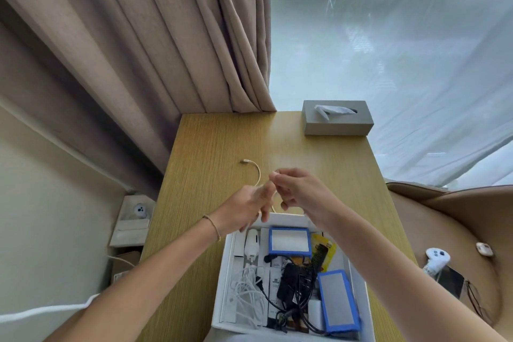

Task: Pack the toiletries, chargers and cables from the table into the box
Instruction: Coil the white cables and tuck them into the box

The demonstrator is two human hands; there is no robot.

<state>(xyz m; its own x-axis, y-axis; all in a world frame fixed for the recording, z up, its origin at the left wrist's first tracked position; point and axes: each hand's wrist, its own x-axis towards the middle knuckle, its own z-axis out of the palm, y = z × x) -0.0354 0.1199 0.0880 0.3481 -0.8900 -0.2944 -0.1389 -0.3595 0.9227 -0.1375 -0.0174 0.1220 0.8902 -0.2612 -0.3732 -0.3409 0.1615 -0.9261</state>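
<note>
Above the far rim of the box, a thin pale cable is pinched between both hands; the left hand is closed around its lower run, fingers curled, and the right hand is closed on it just above, thumb and fingertips pressed together; the free end is curved away in an arc to the left and far side, its small plug pointed left, just over or on the table, which cannot be told; the cable's long axis is thus run from the hands toward the far left; bare wood-grained tabletop is left open beyond the hands, up to the curtain at the far edge and a grey rectangular tissue box set at the far right corner; narrow strips of table are left either side of the box; the box, white card and square-walled, is set at the near edge and crowded; white coiled cables and a white charger are laid at its left, a black adapter with black leads in the middle, two blue-edged flat packs at the back and right.
</note>
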